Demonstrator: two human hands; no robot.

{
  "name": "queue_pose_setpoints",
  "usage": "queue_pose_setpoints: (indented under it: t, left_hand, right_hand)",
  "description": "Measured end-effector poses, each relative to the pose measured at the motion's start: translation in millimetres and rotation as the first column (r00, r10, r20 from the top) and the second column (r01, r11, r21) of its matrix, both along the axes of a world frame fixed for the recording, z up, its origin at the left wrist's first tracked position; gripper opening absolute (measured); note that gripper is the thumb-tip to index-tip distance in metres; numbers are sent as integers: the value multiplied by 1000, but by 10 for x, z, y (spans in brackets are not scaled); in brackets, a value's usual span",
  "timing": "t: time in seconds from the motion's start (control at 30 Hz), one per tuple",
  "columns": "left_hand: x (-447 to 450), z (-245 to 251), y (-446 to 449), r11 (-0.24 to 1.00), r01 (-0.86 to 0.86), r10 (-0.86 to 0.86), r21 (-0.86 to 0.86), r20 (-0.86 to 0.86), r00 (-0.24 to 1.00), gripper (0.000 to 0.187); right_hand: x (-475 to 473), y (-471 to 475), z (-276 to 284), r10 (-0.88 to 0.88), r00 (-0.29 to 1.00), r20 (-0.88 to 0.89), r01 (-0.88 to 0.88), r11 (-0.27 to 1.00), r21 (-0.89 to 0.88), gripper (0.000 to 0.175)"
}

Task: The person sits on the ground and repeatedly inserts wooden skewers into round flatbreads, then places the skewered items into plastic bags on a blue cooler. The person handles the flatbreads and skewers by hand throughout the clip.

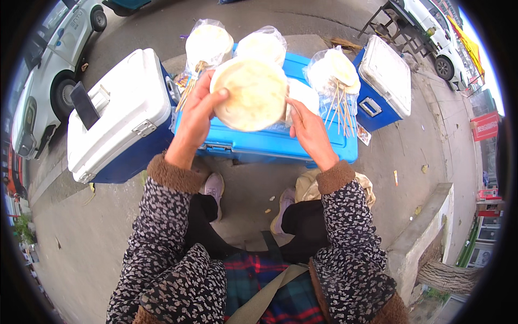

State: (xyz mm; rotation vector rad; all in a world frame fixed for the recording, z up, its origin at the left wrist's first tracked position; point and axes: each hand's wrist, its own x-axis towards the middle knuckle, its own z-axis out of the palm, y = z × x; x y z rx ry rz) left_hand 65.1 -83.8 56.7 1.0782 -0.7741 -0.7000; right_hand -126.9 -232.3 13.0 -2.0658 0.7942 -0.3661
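My left hand [200, 111] grips the left edge of a round flatbread [251, 95], thumb on its face. At the flatbread's right edge, my right hand [309, 131] pinches what looks like a thin wooden skewer; its far end is hidden. Below them lies a blue cooler box [259, 146]. Stacks of flatbread in clear plastic bags, one at left [208, 42] and one in the middle [261, 44], stand behind. Loose wooden skewers [188, 91] lie beside my left hand. On the cooler's right part, flatbreads [342, 69] have several skewers [342, 107] stuck in them.
A white-lidded blue cooler [117, 109] with a dark phone-like slab [84, 105] on it stands at left. Another white-lidded cooler [384, 75] is at right. A beige cloth bag [309, 186] lies by my right shoe. A concrete curb [421, 227] is at lower right.
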Motion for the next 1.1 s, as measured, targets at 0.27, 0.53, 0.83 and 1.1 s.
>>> queue_pose_setpoints:
  t: [0.27,0.53,0.83,1.1]
  left_hand:
    - [-498,876,574,628,570,-81,-530,684,725,8]
    - [-706,852,433,486,500,151,-717,632,760,7]
    - [-592,905,423,625,465,165,-627,688,707,11]
    - [-619,850,421,693,414,77,-590,632,771,4]
  right_hand:
    - [25,12,-2,-29,998,50,26,998,55,34]
    - [-158,153,385,-28,922,386,-110,937,330,44]
    - [-526,588,1123,547,302,781,-633,728,-265,31]
    - [-565,671,1046,426,509,748,-495,856,-150,17]
